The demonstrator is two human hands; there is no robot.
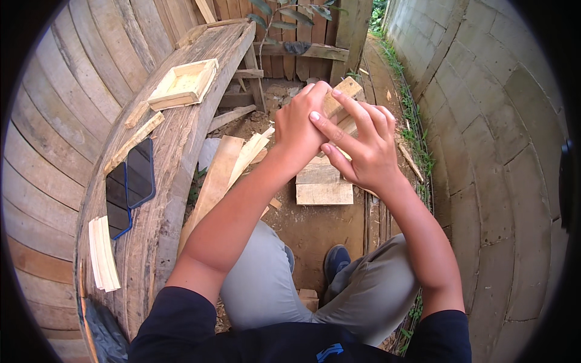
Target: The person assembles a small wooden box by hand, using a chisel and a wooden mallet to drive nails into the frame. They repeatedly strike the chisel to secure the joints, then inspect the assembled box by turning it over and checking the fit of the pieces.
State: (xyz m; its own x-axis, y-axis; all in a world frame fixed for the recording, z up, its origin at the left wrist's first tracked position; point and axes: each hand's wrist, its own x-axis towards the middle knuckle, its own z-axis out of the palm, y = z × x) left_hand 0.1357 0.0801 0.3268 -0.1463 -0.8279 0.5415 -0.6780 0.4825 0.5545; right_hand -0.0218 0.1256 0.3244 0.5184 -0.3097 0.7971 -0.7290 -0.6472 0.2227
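Well, left hand (301,121) beside wood (349,89).

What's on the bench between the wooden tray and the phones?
Head view: a short block and a longer wood strip lie between tray and phones.

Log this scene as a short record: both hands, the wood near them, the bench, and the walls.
Left hand: fingers curled, beside a wooden piece; whether it holds it is hidden
Right hand: fingers spread, fingertips at the left hand; contact unclear
Below the hands: pale wooden block
Bench: on the left, bearing a shallow wooden box, two phones and pale wood strips
Beside the bench: loose boards
Walls: wooden planks left, grey blocks right
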